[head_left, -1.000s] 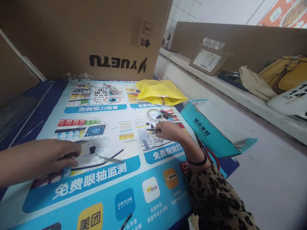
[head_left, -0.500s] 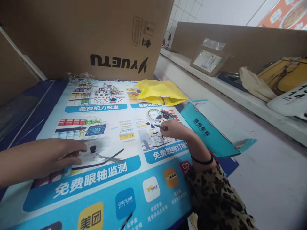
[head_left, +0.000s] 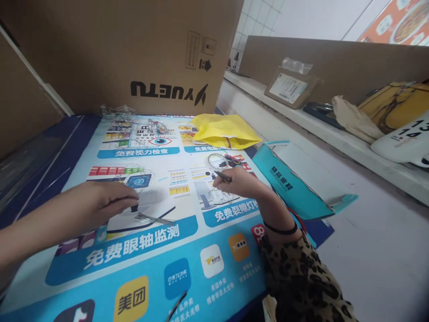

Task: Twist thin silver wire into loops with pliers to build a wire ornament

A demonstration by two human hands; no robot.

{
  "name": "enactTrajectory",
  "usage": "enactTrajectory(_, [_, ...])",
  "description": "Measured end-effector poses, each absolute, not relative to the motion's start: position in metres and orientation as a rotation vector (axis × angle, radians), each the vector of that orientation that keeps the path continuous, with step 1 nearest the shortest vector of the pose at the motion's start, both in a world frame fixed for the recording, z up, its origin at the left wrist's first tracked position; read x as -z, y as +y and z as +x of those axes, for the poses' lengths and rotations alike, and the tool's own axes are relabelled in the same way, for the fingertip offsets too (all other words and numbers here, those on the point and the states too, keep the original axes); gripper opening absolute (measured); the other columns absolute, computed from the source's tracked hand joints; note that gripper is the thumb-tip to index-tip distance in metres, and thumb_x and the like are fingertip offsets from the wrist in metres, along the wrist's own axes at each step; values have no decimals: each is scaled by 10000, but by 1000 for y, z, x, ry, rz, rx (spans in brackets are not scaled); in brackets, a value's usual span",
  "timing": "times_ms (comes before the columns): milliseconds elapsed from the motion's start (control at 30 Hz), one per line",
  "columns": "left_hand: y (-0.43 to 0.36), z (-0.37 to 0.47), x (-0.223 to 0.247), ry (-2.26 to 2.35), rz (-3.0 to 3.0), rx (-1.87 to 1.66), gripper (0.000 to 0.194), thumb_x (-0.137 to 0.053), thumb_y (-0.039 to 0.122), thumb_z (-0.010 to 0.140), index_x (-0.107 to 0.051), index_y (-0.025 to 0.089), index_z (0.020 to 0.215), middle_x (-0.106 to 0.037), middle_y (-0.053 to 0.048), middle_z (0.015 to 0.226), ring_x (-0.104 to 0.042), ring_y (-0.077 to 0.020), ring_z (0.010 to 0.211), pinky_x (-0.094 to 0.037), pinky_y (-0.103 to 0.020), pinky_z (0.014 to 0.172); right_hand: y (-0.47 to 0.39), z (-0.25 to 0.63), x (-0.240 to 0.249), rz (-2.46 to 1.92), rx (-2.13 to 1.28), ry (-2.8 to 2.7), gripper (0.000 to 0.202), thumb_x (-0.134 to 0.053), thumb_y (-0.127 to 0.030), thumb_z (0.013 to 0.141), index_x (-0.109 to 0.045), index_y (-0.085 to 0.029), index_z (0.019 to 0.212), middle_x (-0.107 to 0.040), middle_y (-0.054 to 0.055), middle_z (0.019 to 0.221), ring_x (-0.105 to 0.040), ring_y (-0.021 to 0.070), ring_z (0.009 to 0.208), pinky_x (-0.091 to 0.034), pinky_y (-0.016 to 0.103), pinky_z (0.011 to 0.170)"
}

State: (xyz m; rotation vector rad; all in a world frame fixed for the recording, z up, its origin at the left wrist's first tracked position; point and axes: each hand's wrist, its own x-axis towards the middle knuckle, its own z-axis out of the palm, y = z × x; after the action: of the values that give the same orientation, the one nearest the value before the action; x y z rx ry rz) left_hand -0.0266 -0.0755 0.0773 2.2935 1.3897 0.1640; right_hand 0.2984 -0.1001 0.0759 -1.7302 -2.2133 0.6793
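Note:
My right hand [head_left: 236,182] is closed around a slim dark pointed tool [head_left: 222,176], its tip pointing left. Just beyond it lies a round clear-white ring [head_left: 217,161], with red and dark thin wires [head_left: 236,159] beside it. Thin wire strands also show below the right fingers. My left hand [head_left: 107,200] hovers over the printed sheet, thumb and fingertips brought together; whatever they pinch, if anything, is too fine to see. Near those fingertips rests a shiny silver bundle or thin tool [head_left: 154,218]. Faint wire loops lie beyond the left hand.
Tangled fine wires [head_left: 157,127] lie at the back of the printed sheet [head_left: 117,250]. A yellow pouch [head_left: 228,129] and a turquoise box flap [head_left: 291,181] are to the right. A large carton [head_left: 161,49] stands behind. The ledge [head_left: 264,96] holds packets and a white bottle.
My left hand has moved right and slightly up, its fingertips drawing together. My right hand has shifted slightly left with the dark tool, which now shows more. The view has moved a little.

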Motion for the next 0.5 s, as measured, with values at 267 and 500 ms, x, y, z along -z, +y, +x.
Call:
enactTrajectory(267, [-94,19,-70,1013,2181,-486,273,-456,382,806,-651,247,942,-667,4,811,-599,-146,711,-421,-218,645,-106,233,-89,-1338,-591,-2334,106,-540,-181,727,-611,-192,805,-611,-33,711,-511,79,637,-343,192,595])
enactTrajectory(500, [-96,22,-71,1070,2081,-573,178,-509,294,783,-664,212,757,-632,27,591,-576,-114,568,-384,-200,552,-104,203,-93,-1280,-732,-2204,78,-539,-228,735,-592,-199,785,-622,-24,762,-522,102,688,-368,210,627])
